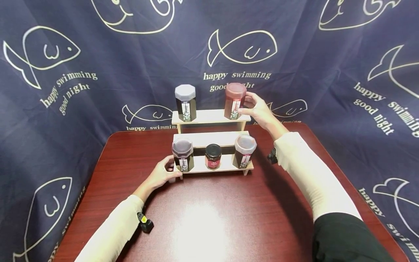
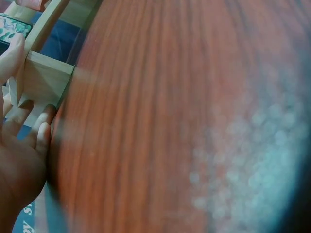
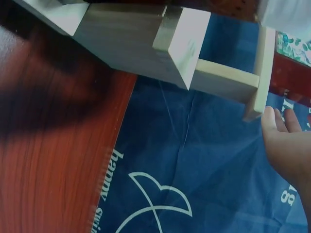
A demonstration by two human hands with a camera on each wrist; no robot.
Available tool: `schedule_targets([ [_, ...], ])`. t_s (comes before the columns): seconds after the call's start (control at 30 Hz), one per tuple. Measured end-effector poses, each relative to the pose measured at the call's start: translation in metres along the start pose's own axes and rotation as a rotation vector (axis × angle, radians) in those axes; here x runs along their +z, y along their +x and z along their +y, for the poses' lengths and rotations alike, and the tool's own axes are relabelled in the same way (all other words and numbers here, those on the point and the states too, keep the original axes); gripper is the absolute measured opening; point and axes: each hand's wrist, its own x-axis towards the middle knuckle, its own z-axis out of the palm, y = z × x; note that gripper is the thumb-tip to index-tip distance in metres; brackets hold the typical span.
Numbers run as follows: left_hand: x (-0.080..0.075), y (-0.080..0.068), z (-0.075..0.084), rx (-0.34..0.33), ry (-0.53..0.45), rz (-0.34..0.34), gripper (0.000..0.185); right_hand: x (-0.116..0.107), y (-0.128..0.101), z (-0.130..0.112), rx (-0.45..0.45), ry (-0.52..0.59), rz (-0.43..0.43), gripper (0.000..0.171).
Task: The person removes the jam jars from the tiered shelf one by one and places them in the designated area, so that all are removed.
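A three-tier light wooden display stand point(image 1: 211, 140) holds jars with octagonal lids. On its top tier, my right hand point(image 1: 261, 111) grips a red jar point(image 1: 235, 102) at the right end, thumb in front and fingers round the side. My left hand point(image 1: 160, 174) holds the stand's lower left end, thumb at the front edge, beside a dark jar with a purplish lid point(image 1: 182, 154). In the left wrist view, the fingers reach the stand's wooden side point(image 2: 46, 82). The right wrist view shows the right hand point(image 3: 289, 145) by the top tier's end.
Another dark jar with a pale lid point(image 1: 185, 103) stands at the top left. The bottom tier also bears a small black-lidded jar point(image 1: 213, 156) and a dark clear-lidded jar point(image 1: 243, 151). A reddish-brown table point(image 1: 255, 218) lies beneath; a blue fish-print cloth point(image 1: 147, 72) hangs behind.
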Motion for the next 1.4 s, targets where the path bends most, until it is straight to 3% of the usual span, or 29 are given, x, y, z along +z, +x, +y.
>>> schedule_targets([
  [0.27, 0.000, -0.001, -0.002, 0.020, -0.012, -0.003, 0.066, 0.014, 0.007, 0.003, -0.042, -0.013, 0.003, 0.069],
  [0.67, -0.001, 0.000, -0.004, 0.017, -0.023, -0.003, 0.066, 0.026, 0.015, 0.004, -0.013, -0.235, 0.115, 0.077],
  [1.1, 0.000, 0.000, -0.001, 0.014, -0.013, -0.007, 0.066, 0.019, 0.015, 0.006, -0.018, -0.286, 0.165, 0.067],
  [1.4, -0.002, 0.000, 0.000, 0.004, -0.003, -0.004, 0.065, -0.007, 0.011, 0.002, -0.041, -0.303, 0.204, 0.067],
])
